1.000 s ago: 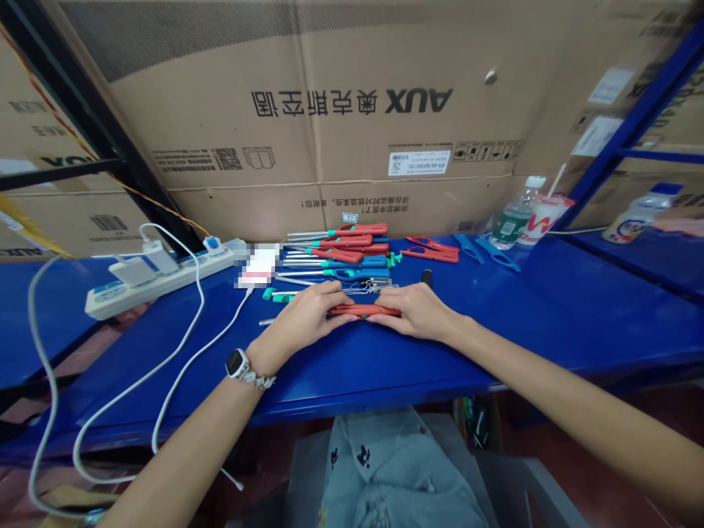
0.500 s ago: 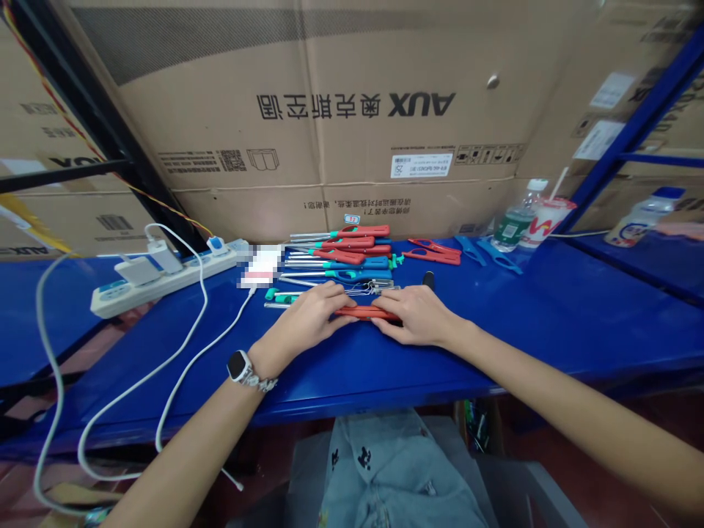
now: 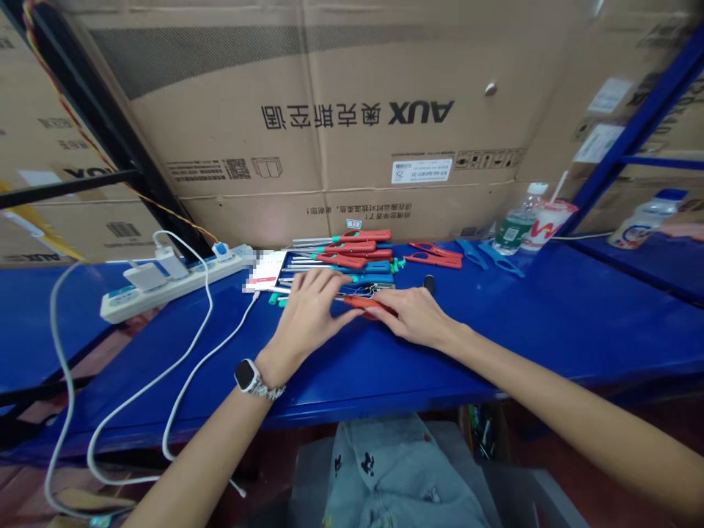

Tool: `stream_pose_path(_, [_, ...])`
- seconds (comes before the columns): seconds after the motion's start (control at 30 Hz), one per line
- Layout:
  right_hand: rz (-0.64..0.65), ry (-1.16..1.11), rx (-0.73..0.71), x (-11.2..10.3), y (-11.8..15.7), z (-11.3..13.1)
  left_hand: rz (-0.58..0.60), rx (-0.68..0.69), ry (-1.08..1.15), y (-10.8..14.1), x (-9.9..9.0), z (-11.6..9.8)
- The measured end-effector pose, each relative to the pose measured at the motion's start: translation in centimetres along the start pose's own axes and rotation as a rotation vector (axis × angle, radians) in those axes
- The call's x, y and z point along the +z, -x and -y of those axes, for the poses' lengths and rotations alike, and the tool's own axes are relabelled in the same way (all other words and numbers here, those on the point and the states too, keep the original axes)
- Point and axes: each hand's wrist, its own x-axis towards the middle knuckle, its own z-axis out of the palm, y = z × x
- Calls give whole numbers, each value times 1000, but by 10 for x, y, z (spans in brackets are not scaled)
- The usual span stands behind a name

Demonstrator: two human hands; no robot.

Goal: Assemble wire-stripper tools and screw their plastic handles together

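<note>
A red-handled long-neck lighter (image 3: 360, 301) lies low over the front of the blue tabletop, its metal neck pointing left. My right hand (image 3: 421, 314) is closed around the handle's right part, thumb and fingers pinching it. Just left of it, my left hand (image 3: 313, 308) arches over the neck with thumb and fingers spread apart. Its thumb tip reaches the near edge of the handle. Behind the hands lie several red lighters (image 3: 360, 247) and blue lighters (image 3: 379, 279), necks to the left. My fingers partly hide small metal and wire parts (image 3: 379, 290).
Red casing pieces (image 3: 434, 258) and blue casing pieces (image 3: 500, 259) lie toward the right. A bottle (image 3: 514, 227) and a cup (image 3: 547, 224) stand behind them. A phone (image 3: 267, 270) and a power strip (image 3: 170, 286) with cables are on the left. Large cardboard boxes (image 3: 352, 66) form the back.
My left hand has loosened from the red handle, its fingers lifting up and apart. The handle's left end and metal neck now show. My right hand keeps its hold.
</note>
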Motion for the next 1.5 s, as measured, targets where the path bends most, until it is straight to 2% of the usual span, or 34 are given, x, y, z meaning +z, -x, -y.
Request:
stream_pose_path(0.07, [-51, -96, 58, -2, 0, 0, -241, -88, -1, 0, -6, -3])
stream_pose_path(0.13, [-83, -189, 119, -3, 0, 1, -365, -217, 115, 1, -8, -7])
stream_pose_path(0.2, [-104, -284, 180, -3, -1, 3, -308, -420, 351, 2, -6, -11])
stream_pose_path(0.27, [-118, -390, 224, 0, -3, 6, -152, -644, 659, 0, 3, -15])
stream_pose_path(0.33, [-132, -508, 253, 5, -7, 12, -56, -773, 993, -6, 15, -20])
stream_pose_path(0.37, [-143, -571, 263, 8, -10, 15, -52, -810, 1136, -10, 21, -23])
stream_pose_path(0.43, [-190, -709, 286, 17, -17, 21, -151, -851, 1328, -21, 34, -28])
stream_pose_path(0.53, [-254, -859, 322, 29, -28, 25, -282, -877, 1451, -39, 49, -33])
stream_pose_path(0.63, [-332, -803, 291, 34, -35, 23, -310, -843, 1447, -53, 56, -34])
stream_pose_path(0.7, [-349, -745, 280, 33, -34, 18, -270, -753, 1386, -58, 56, -31])
stream_pose_path(0.8, [-248, -731, 291, 24, -25, 9, -191, -589, 1262, -61, 50, -22])
stream_pose_path(0.87, [-182, -758, 301, 15, -18, 3, -133, -532, 1224, -60, 45, -17])
stream_pose_path(0.9, [-189, -784, 307, 11, -16, 0, -101, -518, 1211, -59, 42, -15])
stream_pose_path(1.0, [-349, -938, 310, -1, -17, -5, -4, -474, 1119, -53, 36, -17])
stream_pose_path(1.07, [-426, -1064, 293, -5, -22, -6, 42, -393, 996, -49, 34, -21])
stream_pose_path(1.2, [-450, -1144, 256, -3, -30, -2, 114, -193, 710, -44, 37, -26])
stream_pose_path(1.33, [-466, -1109, 241, 4, -28, 0, 164, -168, 621, -39, 42, -21])
stream_pose_path(1.43, [-479, -1079, 243, 5, -25, -2, 189, -167, 653, -38, 41, -19])
stream_pose_path(1.5, [-477, -1042, 251, 5, -23, -3, 148, -188, 721, -41, 37, -22])
